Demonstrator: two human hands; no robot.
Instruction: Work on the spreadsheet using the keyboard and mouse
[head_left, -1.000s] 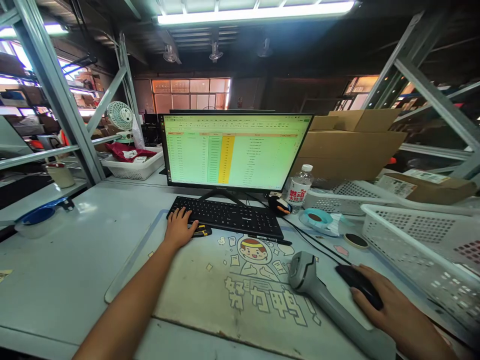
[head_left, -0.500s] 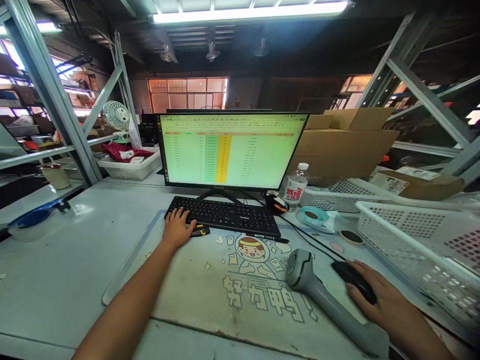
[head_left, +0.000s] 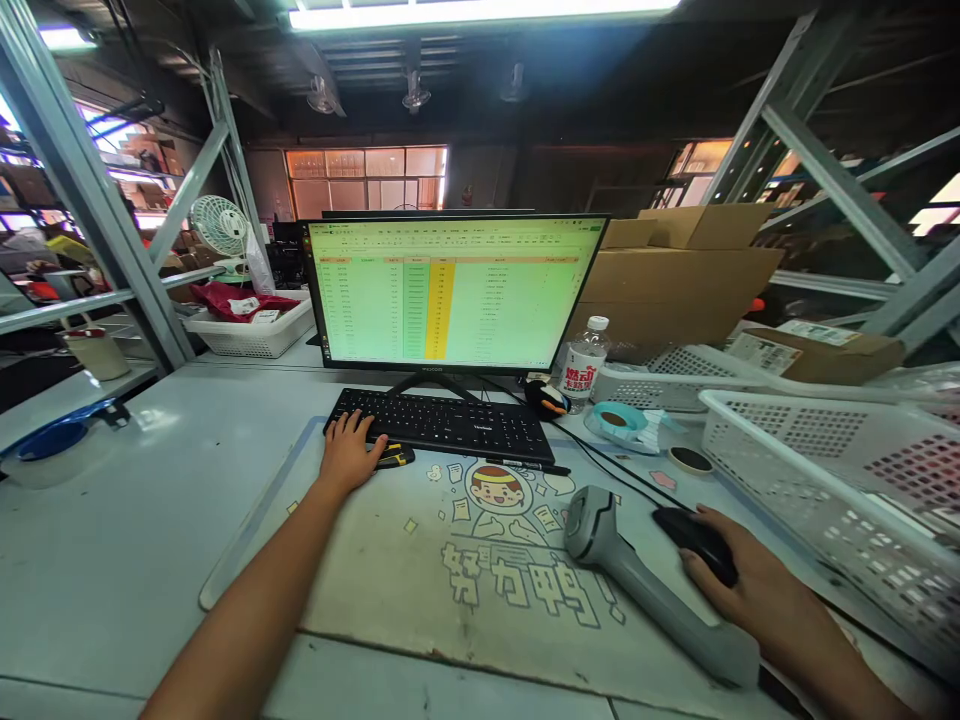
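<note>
My left hand (head_left: 346,452) rests on the left end of a black keyboard (head_left: 442,424), fingers spread over the keys. My right hand (head_left: 750,590) is cupped over a black mouse (head_left: 694,538) at the right of a printed desk mat (head_left: 480,570). A grey barcode scanner (head_left: 645,590) lies on the mat just left of the mouse. Behind the keyboard stands a monitor (head_left: 450,292) showing a green spreadsheet with a yellow column. A small black and yellow object (head_left: 394,458) lies beside my left thumb.
White plastic baskets (head_left: 832,480) crowd the right side, with cardboard boxes (head_left: 675,275) behind. A water bottle (head_left: 583,368), a tape roll (head_left: 622,420) and a pen (head_left: 525,465) sit near the keyboard. Metal shelving (head_left: 97,210) and a small fan (head_left: 214,228) stand left.
The view has drifted slightly, so everything sits a little higher and further left in frame. Both hands keep their places on the keyboard and the mouse.
</note>
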